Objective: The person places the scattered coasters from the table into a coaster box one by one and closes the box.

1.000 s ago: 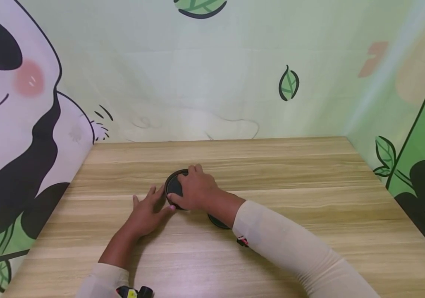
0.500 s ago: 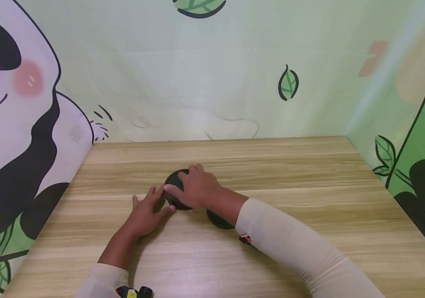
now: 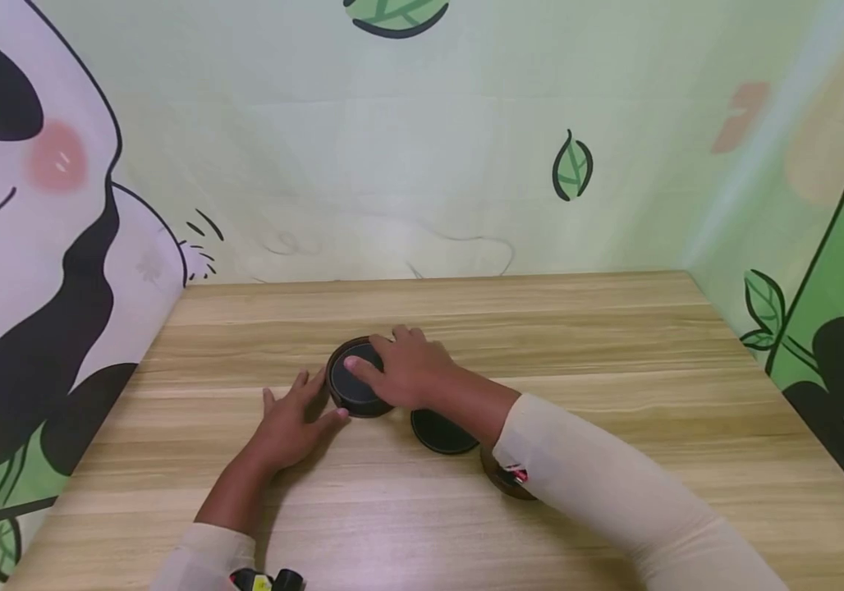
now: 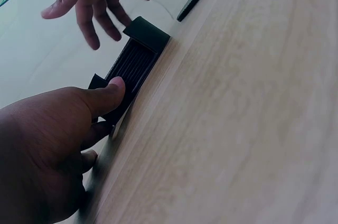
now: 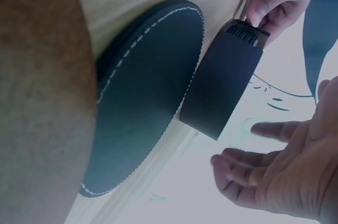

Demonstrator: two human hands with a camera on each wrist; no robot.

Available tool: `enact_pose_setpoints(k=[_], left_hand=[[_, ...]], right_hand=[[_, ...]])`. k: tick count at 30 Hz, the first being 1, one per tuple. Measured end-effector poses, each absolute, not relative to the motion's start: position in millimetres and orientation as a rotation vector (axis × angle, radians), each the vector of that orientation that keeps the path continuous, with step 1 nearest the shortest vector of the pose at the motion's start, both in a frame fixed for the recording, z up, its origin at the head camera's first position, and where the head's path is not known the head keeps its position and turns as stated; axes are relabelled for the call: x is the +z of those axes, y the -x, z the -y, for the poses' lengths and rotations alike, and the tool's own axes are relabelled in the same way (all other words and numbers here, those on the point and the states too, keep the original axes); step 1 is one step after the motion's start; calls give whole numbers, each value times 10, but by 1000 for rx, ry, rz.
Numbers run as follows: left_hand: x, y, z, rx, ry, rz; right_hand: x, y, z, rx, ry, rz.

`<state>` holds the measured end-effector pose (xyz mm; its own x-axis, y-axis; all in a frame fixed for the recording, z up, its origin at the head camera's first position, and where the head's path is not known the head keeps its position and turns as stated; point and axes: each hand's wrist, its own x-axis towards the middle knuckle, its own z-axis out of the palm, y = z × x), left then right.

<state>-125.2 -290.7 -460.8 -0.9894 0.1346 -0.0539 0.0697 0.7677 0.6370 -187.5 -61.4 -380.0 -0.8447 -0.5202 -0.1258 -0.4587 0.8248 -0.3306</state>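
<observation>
A round black coaster holder (image 3: 330, 384) stands on the table, left of centre in the head view. Dark coasters (image 4: 133, 65) are stacked inside and show through its side slot in the left wrist view. My left hand (image 3: 291, 427) holds the holder at its left side, its thumb against the stack at the slot. My right hand (image 3: 415, 371) is over the holder's right part with fingers spread; in the right wrist view it appears apart from the holder (image 5: 222, 81), holding nothing. A round black coaster (image 5: 148, 97) with white edge stitching lies near the holder.
A brown round object (image 3: 503, 484) lies under the right sleeve (image 3: 584, 476), partly hidden. The wood-grain table (image 3: 614, 353) reaches back to a wall (image 3: 466, 148) printed with a panda and leaves. Small wrist cameras sit on both sleeves.
My right hand has drawn back to the right across the holder, its thumb moving off the left rim. More of the loose coaster and the brown object now shows. My left hand has stayed put.
</observation>
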Motion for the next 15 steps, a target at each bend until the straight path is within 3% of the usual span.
enact_pose_setpoints(k=[15], left_hand=[[-4579, 1223, 2901, 1012, -171, -2880]], right_hand=[[-3755, 1722, 348, -409, 653, -2796]])
